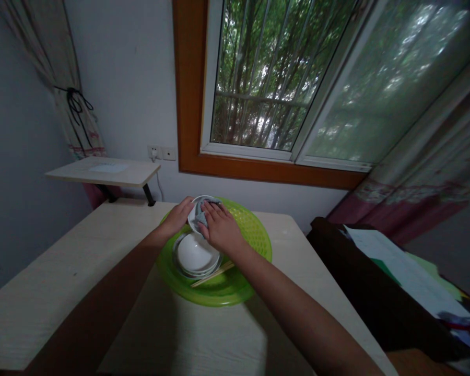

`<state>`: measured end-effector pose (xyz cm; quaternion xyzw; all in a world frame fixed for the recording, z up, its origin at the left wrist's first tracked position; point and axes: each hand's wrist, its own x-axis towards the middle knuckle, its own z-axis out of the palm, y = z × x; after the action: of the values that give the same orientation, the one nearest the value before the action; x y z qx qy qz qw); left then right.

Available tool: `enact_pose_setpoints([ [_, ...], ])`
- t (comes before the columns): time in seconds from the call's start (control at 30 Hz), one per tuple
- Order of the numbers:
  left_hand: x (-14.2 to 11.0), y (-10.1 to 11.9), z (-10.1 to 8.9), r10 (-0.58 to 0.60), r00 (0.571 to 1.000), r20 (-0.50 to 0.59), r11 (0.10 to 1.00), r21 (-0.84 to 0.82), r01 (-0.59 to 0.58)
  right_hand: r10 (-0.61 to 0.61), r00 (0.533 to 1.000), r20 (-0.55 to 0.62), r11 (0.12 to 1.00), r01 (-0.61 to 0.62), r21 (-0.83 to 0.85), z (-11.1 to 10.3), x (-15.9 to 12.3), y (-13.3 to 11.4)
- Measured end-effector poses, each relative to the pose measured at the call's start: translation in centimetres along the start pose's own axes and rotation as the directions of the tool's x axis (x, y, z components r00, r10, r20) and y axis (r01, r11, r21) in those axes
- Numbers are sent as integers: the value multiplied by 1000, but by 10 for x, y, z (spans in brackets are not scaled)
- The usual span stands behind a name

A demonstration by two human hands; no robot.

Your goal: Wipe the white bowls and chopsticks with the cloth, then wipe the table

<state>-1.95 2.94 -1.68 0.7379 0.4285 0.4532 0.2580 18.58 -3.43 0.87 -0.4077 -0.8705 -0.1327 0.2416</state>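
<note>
My left hand (179,216) grips the rim of a small white bowl (195,210), held tilted over a green plastic basket (250,235). My right hand (220,227) presses a grey cloth (202,213) into that bowl, fingers closed on the cloth. Below the hands, inside the basket, lie stacked white bowls (196,255). A pair of wooden chopsticks (212,274) rests beside the stack on the basket's floor.
The basket sits on a pale wooden table (62,282). A small shelf (105,171) juts from the wall at the back left. A dark piece of furniture (360,282) carrying papers (395,266) stands to the right. A window and curtains lie beyond.
</note>
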Motion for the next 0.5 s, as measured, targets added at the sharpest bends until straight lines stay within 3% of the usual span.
enact_pose_setpoints([
  [0.27, -6, 13, -4, -11, 995, -95, 998, 62, 17, 43, 998, 54, 992, -36, -122, -3, 2, 0],
  [0.5, -6, 13, -5, -9, 991, -131, 998, 64, 17, -20, 984, 178, 999, 27, -41, -8, 3, 1],
])
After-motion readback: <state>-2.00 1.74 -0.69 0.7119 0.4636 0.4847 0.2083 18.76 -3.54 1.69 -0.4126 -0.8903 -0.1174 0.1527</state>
